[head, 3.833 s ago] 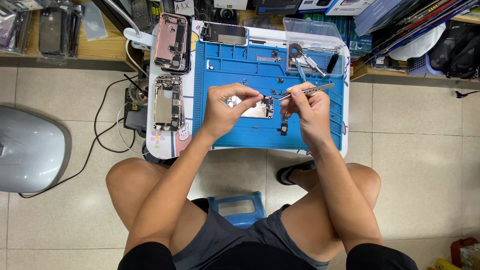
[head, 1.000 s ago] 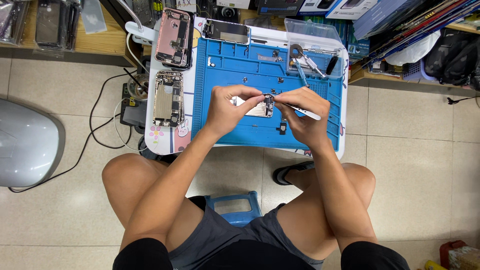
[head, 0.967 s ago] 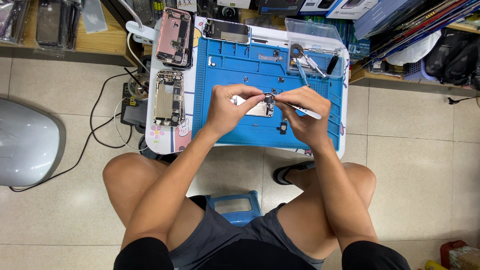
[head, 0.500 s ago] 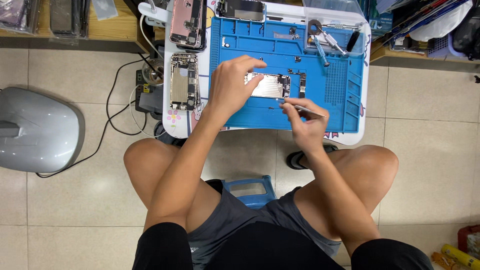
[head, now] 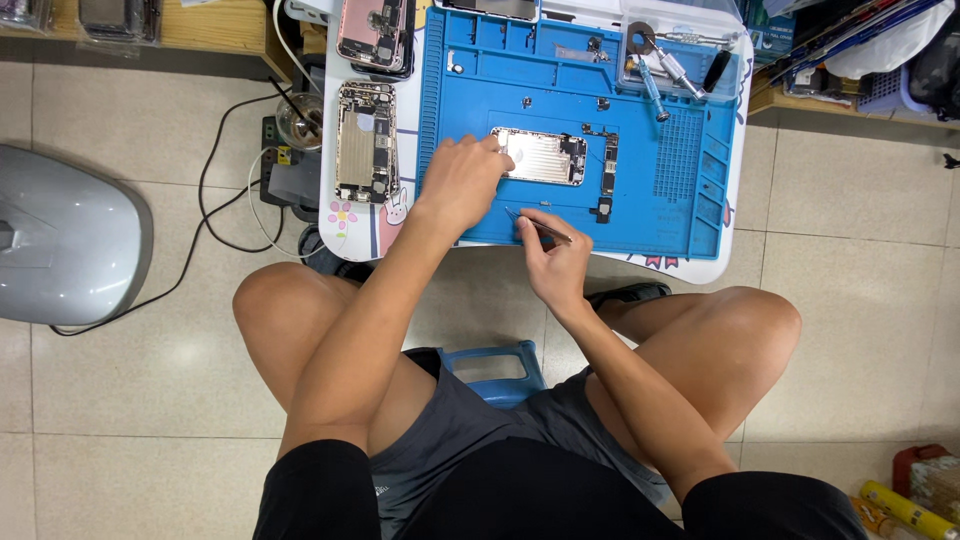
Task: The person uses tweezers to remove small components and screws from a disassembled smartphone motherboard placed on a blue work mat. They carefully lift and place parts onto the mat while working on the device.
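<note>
An opened silver phone chassis [head: 542, 157] lies in the middle of a blue work mat [head: 680, 190] on a small white table. My left hand [head: 463, 183] rests on the mat with its fingertips on the chassis's left end. Near the mat's front edge, my right hand [head: 552, 260] pinches thin metal tweezers [head: 532, 223], their tips pointing left and lying apart from the chassis. Small dark parts [head: 608, 178] sit just right of the chassis.
Two more opened phones [head: 364, 140] lie on the table's left strip. Screwdrivers and tools [head: 660, 62] fill the mat's back right trays. Left on the tiled floor sit a grey rounded casing [head: 60, 240] and cables [head: 230, 210]. A blue stool [head: 495, 368] is under me.
My right hand has drawn back from the chassis toward the mat's front edge with the tweezers. My left hand stays at the chassis's left end. The view has shifted.
</note>
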